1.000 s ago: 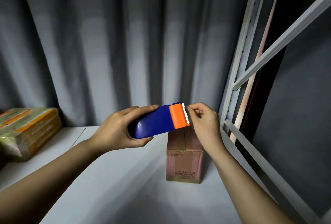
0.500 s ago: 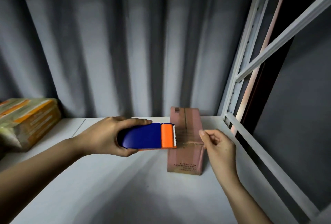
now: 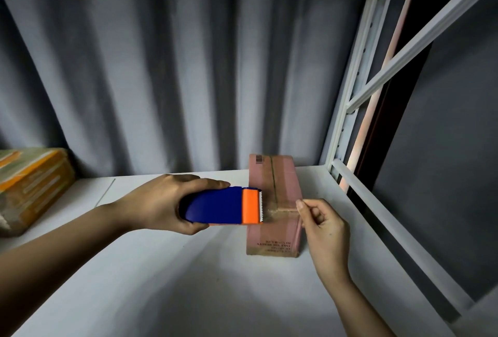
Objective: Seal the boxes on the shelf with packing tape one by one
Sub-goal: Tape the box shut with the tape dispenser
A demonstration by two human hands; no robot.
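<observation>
A narrow pinkish cardboard box (image 3: pixel 280 175) stands on the white shelf (image 3: pixel 161 269), near its right side. My left hand (image 3: pixel 159 202) grips a blue tape dispenser (image 3: pixel 215 206) with an orange head and a toothed blade, held level at the box's left edge. A clear strip of tape (image 3: pixel 280 208) runs from the blade across the top of the box. My right hand (image 3: pixel 320 223) pinches the free end of that strip at the box's right edge.
A wrapped orange and green package (image 3: pixel 29 183) lies at the far left of the shelf. Grey curtain folds (image 3: pixel 175 67) hang behind. The white metal shelf frame (image 3: pixel 350 110) and its rail border the right side.
Both hands came down from above the box to its top. My right hand drew the tape end away from the blade to the right, stretching a strip over the box.
</observation>
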